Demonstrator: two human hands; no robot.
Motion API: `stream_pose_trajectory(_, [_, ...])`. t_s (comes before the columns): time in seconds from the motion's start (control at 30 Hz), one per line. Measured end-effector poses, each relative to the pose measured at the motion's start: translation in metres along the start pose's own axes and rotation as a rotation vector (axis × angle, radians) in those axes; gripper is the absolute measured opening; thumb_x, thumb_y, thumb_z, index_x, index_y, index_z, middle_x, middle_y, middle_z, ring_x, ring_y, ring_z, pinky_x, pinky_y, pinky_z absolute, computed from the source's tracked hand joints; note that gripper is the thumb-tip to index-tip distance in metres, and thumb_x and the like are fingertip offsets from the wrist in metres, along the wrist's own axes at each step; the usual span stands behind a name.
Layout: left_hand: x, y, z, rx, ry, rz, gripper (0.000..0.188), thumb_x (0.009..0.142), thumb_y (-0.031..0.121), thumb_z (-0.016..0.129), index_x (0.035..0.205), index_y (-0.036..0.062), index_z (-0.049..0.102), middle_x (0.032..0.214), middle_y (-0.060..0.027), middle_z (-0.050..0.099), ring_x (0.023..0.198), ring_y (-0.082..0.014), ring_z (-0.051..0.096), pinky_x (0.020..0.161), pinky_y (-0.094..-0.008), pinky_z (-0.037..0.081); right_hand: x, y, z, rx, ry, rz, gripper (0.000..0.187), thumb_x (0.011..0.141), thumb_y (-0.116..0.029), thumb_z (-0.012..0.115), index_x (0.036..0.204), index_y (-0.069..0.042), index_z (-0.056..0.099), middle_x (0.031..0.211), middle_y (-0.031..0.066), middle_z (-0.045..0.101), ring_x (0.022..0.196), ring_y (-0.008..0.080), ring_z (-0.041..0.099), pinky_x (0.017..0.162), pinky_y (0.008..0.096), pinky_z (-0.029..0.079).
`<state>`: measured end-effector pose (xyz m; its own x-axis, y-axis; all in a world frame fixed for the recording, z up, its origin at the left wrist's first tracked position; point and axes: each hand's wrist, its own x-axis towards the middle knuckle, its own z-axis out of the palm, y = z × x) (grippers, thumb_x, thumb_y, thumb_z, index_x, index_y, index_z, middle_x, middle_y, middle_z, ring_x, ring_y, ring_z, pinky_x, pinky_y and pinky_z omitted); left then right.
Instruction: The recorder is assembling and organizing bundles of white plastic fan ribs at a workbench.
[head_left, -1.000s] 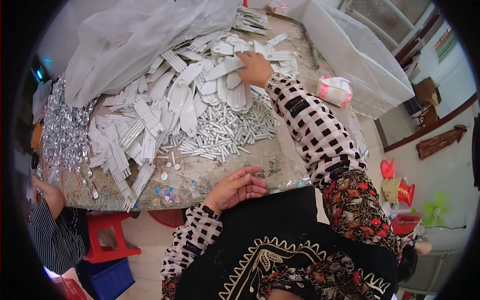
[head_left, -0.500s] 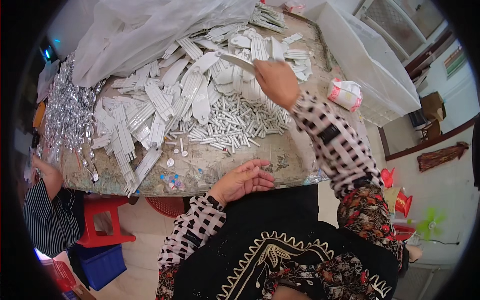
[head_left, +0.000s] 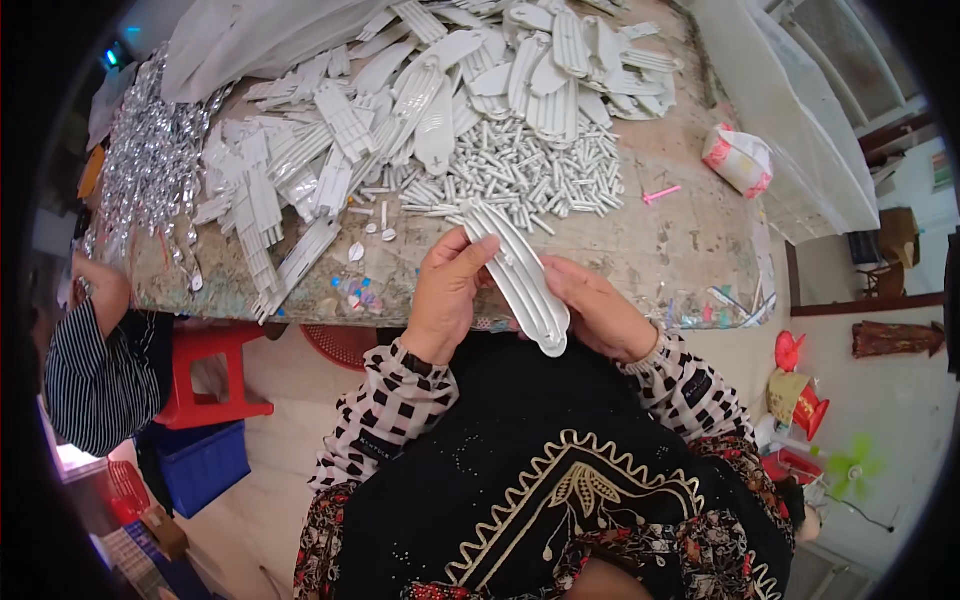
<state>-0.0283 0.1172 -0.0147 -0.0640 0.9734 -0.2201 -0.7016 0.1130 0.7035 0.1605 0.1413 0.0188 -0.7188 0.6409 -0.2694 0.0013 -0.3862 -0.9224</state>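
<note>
A long, curved white plastic piece is tilted between my hands over the table's near edge, its ribbed hollow side facing up. My left hand pinches its upper left edge, with the thumb on top. On the opposite edge, my right hand grips it with closed fingers, partly hidden behind the piece. Just beyond my hands lies a heap of short, pale plastic rods. Behind the rods is a big pile of similar white plastic pieces, some ribbed side up and others smooth side up.
Shiny silver strands hang off the worn table at left, near another person's arm. A tissue pack and a pink stick lie at right. A white bin stands beyond, and a red stool below left.
My right hand has come back from the pile with a white plastic piece. My left hand has risen from the table edge and taken hold of it too. The view has shifted.
</note>
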Motion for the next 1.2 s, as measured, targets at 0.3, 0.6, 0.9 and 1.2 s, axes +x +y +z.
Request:
stream_pose_trajectory(0.3, [-0.022, 0.011, -0.030, 0.194, -0.133, -0.186, 0.020, 0.090, 0.019, 0.066, 0.105, 0.0052, 0.064, 0.090, 0.0002, 0.065, 0.078, -0.0090, 0.060, 0.070, -0.0243, 0.049, 0.002, 0.035, 0.014, 0.572, -0.321, 0.256, 0.058, 0.096, -0.045, 0.046, 0.134, -0.001, 0.040, 0.098, 0.0113, 0.056, 0.083, 0.0218, 0.060, 0.076, 0.0386, 0.055])
stream_pose_trajectory(0.6, [0.015, 0.088, -0.093, 1.715, 0.618, 1.026, 0.048, 0.080, 0.028, 0.072, 0.118, 0.0027, 0.059, 0.108, -0.0141, 0.055, 0.100, -0.0299, 0.052, 0.086, -0.0404, 0.044, -0.009, 0.038, -0.006, 0.599, -0.006, 0.230, 0.055, 0.094, -0.044, 0.046, 0.124, 0.003, 0.045, 0.075, 0.0020, 0.048, 0.061, 0.0115, 0.048, 0.062, 0.0299, 0.050])
stream_pose_trajectory(0.9, [0.015, 0.125, -0.102, 1.777, 0.570, 0.862, 0.047, 0.078, 0.032, 0.071, 0.113, 0.0023, 0.062, 0.100, -0.0159, 0.065, 0.091, -0.0340, 0.061, 0.081, -0.0407, 0.048, -0.007, 0.051, -0.014, 0.622, -0.003, 0.276, 0.049, 0.096, -0.043, 0.045, 0.121, -0.001, 0.048, 0.076, 0.0036, 0.051, 0.064, 0.0140, 0.049, 0.064, 0.0315, 0.048])
stream_pose_trajectory(1.2, [-0.011, 0.166, -0.064, 1.478, 0.346, 1.287, 0.042, 0.082, 0.006, 0.073, 0.120, 0.0005, 0.056, 0.108, -0.0118, 0.066, 0.092, -0.0142, 0.063, 0.082, -0.0263, 0.050, -0.008, 0.052, -0.016, 0.613, 0.011, 0.293, 0.048, 0.097, -0.042, 0.045, 0.122, -0.001, 0.048, 0.077, 0.0038, 0.052, 0.065, 0.0139, 0.050, 0.064, 0.0311, 0.049])
